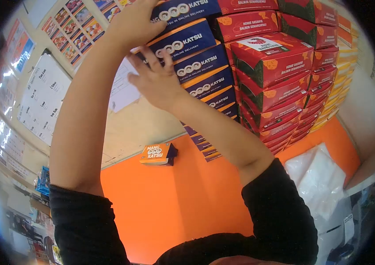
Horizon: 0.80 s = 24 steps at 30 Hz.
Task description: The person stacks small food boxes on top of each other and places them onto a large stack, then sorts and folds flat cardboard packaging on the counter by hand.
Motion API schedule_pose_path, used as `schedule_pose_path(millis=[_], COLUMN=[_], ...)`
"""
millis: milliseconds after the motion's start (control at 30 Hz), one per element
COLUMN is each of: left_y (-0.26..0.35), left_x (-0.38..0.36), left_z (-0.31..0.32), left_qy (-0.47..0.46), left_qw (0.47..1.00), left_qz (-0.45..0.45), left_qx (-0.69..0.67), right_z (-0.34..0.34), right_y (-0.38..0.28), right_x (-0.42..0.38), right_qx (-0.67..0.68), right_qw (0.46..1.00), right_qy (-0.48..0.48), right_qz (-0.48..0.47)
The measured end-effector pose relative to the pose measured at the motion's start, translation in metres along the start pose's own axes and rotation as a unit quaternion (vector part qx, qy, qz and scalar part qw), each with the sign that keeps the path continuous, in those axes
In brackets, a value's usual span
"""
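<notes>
A tall stack of navy-and-orange katsu boxes (198,62) rises in front of me, against the wall. High up, my left hand (136,24) is at the left end of an upper katsu box (183,12), its thumb along the box's lower front edge; its other fingers are largely hidden or cut off by the top of the view. Just below it, my right hand (158,79) has its fingers spread and holds nothing. Those fingertips overlap the left end of the second katsu box (178,42) in this view.
Red food boxes (271,62) are stacked to the right, with yellow boxes (344,66) beyond. A small orange katsu box (155,153) sits on the orange surface (147,207) by the wall. White plastic bags (315,176) lie at right. Posters and a handwritten sheet (44,95) hang at left.
</notes>
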State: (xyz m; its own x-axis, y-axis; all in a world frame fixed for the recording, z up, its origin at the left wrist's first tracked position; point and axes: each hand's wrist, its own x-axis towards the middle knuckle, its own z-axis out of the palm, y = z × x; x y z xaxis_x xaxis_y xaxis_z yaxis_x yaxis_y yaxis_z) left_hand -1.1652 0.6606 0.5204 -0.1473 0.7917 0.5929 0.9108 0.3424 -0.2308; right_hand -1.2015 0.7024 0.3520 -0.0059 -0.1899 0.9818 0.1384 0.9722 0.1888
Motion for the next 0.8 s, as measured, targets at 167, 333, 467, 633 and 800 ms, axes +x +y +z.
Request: schedule_pose_path(millis=[167,333,467,633,800], left_y=[-0.016,-0.059,-0.063,-0.07,-0.069], left_x=[-0.001,-0.002,-0.005,-0.001,-0.004], left_z=[0.002,0.031,0.039,0.051,0.07], left_qy=[-0.022,0.068,0.046,0.136,0.273], left_qw=[0.997,0.989,0.997,0.988,0.962], left_qz=[-0.029,0.069,0.034,0.057,0.005], left_qx=[0.07,0.111,0.043,-0.053,-0.001], right_z=[-0.003,-0.011,-0.024,-0.033,-0.038], right_y=[0.016,0.018,0.025,0.063,0.1], right_x=[-0.003,-0.002,-0.002,0.015,0.026], right_qx=[-0.011,0.044,0.131,0.103,0.022], right_qw=[0.998,0.995,0.988,0.967,0.972], right_qy=[0.008,0.002,0.016,0.177,0.057], right_qz=[0.065,0.088,0.084,0.151,0.225])
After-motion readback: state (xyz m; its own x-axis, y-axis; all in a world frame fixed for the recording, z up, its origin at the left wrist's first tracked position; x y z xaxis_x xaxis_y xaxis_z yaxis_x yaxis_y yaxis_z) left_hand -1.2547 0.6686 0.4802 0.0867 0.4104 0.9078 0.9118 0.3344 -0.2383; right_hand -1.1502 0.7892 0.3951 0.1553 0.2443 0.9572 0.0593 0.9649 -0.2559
